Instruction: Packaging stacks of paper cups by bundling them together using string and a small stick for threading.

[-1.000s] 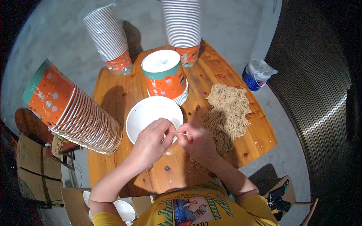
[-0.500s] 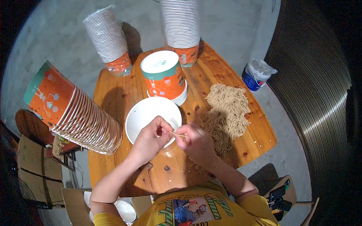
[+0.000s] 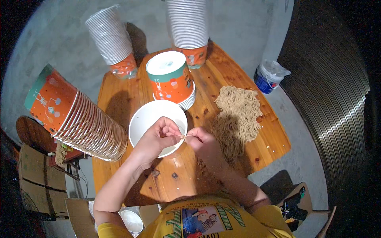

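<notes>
An open paper bucket [image 3: 147, 118], white inside with a small hole in its wall, stands before me on the wooden table. Over its near right rim, my left hand [image 3: 156, 139] pinches a thin tan cord [image 3: 183, 137] between thumb and fingers. My right hand [image 3: 203, 142] grips the same cord close beside it, fingers bent. A small bend or loop of cord shows between the fingertips; the rest is hidden by the hands. To the right lies a tangled heap of tan cords [image 3: 240, 113], partly shadowed by my right arm.
Behind the bucket is an upside-down orange and green bucket stack [image 3: 170, 85]. At left leans a tall bucket stack [image 3: 89, 123] with cords hanging along its rims. Two plastic-wrapped stacks [image 3: 109, 35] [image 3: 187, 23] stand at the back. A blue pail [image 3: 266, 81] sits beyond the table's right edge.
The cord between my hands went from a short straight piece to a small bend or loop. My fingertips have come closer together. The view has shifted slightly.
</notes>
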`<state>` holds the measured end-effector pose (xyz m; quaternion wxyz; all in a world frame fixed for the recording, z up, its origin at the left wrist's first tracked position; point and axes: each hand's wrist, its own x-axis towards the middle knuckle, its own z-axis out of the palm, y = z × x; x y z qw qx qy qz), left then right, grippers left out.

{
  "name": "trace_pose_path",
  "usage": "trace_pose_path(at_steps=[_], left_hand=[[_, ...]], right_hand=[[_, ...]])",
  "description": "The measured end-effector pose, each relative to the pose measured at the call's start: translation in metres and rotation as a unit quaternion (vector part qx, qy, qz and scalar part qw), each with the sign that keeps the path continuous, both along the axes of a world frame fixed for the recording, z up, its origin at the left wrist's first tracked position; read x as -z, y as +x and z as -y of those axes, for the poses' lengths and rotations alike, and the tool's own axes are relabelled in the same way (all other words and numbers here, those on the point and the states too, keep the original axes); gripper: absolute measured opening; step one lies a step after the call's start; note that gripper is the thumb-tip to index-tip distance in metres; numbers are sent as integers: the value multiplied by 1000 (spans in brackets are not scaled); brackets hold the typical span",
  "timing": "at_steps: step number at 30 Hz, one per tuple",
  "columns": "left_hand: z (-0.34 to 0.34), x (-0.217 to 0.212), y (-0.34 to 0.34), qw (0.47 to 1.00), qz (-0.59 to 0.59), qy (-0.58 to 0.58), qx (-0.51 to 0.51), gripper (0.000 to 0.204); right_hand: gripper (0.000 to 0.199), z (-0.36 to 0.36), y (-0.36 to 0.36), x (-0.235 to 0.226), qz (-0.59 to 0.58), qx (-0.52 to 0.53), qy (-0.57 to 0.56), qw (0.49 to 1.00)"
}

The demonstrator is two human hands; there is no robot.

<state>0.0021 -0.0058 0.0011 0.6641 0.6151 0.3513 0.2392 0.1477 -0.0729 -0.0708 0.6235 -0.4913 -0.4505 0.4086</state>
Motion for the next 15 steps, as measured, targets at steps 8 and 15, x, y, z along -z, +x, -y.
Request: trace_pose_path(at_steps=[8, 15], left_hand=[[3, -3, 1, 1000, -7, 1, -18, 20], [4, -2, 2, 999, -12, 43, -8, 22]], right_hand=[[9, 14, 8, -19, 239, 89, 83, 963], [13, 5, 17, -25, 404, 99, 245, 876]])
